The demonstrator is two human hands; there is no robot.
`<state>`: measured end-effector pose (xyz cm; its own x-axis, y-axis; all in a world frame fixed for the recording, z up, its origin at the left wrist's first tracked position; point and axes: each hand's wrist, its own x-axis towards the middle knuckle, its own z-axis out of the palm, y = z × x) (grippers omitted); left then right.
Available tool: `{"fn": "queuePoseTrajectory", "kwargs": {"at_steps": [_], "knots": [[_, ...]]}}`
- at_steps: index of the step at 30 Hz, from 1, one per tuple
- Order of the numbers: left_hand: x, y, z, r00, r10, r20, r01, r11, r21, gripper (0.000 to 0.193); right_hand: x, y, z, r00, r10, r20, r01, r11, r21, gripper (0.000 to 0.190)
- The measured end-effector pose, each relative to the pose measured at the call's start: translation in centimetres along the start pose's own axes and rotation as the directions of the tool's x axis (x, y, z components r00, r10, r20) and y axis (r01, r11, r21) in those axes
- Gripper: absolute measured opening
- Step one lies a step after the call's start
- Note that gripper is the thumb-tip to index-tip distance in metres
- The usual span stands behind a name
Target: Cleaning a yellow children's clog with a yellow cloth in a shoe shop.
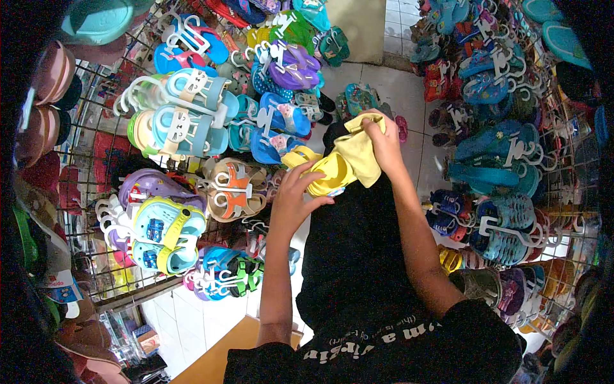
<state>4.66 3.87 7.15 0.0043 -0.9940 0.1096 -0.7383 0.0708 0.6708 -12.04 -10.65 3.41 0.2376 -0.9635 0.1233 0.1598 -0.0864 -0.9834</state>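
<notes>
A yellow children's clog [332, 176] is held in front of my body by my left hand [291, 200], thumb below and fingers over its side. Another yellow strap or shoe part [301, 154] shows just beyond those fingers. My right hand [386, 144] pinches a pale yellow cloth [360, 152] between thumb and fingers. The cloth hangs against one end of the clog and covers part of it. Blue sandals with character patches [283, 122] hang just beyond my left hand.
Wire grid racks stand on both sides, with light-blue cat sandals [196, 113], light-blue clogs with yellow straps [165, 235] and orange-strapped sandals [230, 189] on the left. Teal flip-flops [499, 158] and blue shoes [508, 230] hang right. Tiled floor [367, 77] runs between.
</notes>
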Motion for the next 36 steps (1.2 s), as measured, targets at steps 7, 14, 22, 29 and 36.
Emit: {"fn": "queuePoseTrajectory", "kwargs": {"at_steps": [7,14,22,29,36], "knots": [[-0.7,-0.5,1.1,0.995,0.036,-0.091,-0.027,0.996,0.089,0.044,1.2,0.7,-3.1,0.912,0.386,-0.141,-0.145,0.623,0.768,0.036],[0.5,1.5,2.5,0.993,0.109,-0.055,-0.094,0.971,0.222,0.028,1.0,-1.4,-4.8,0.891,0.369,-0.266,-0.01,0.6,0.8,0.029],[2.6,1.2,4.7,0.995,0.039,-0.087,-0.014,0.962,0.274,0.035,1.6,-0.2,-5.8,0.867,0.391,-0.309,0.032,0.576,0.817,0.028],[2.3,3.1,5.9,0.992,0.12,0.044,-0.128,0.927,0.353,0.029,0.9,-1.7,-6.2,0.858,0.411,-0.309,0.017,0.577,0.817,0.031],[3.0,4.9,6.7,0.998,0.062,0.012,-0.062,0.913,0.402,0.031,0.7,-3.5,-5.4,0.665,-0.02,-0.747,0.489,0.767,0.415,0.018]]}}
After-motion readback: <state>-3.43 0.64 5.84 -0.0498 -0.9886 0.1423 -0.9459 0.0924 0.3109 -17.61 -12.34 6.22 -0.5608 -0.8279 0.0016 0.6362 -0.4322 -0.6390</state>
